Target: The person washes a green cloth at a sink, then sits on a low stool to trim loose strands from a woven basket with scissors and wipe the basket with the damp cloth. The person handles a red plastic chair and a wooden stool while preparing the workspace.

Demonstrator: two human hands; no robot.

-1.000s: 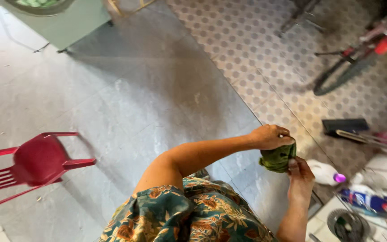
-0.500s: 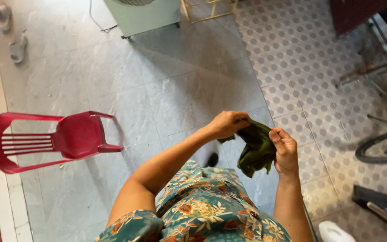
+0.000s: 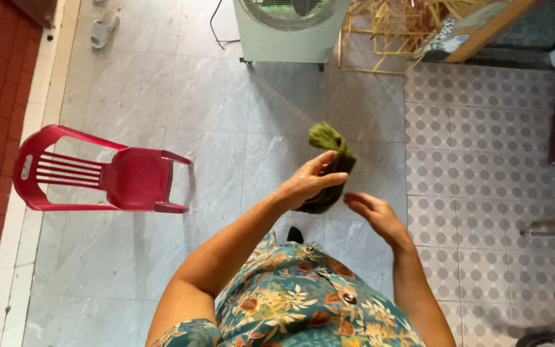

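I stand on a grey tiled floor and look down at my arms. My left hand [image 3: 308,183] grips a dark green cloth [image 3: 330,149] that sticks up above my fingers and hangs below them. My right hand [image 3: 374,215] is just to the right of the cloth's lower end, palm down, fingers loosely apart, and holds nothing. My flowered blue-green dress fills the bottom of the view.
A red plastic chair [image 3: 104,173] stands to my left. A pale green fan unit [image 3: 287,29] and a wooden rack [image 3: 387,35] stand ahead. A slipper [image 3: 104,29] lies at the far left. Patterned tiles [image 3: 483,160] cover the floor to the right.
My view has swung left, away from the bicycle and cluttered items. The cloth, held by both hands before, is now in my left hand only and raised; my right hand has come off it.
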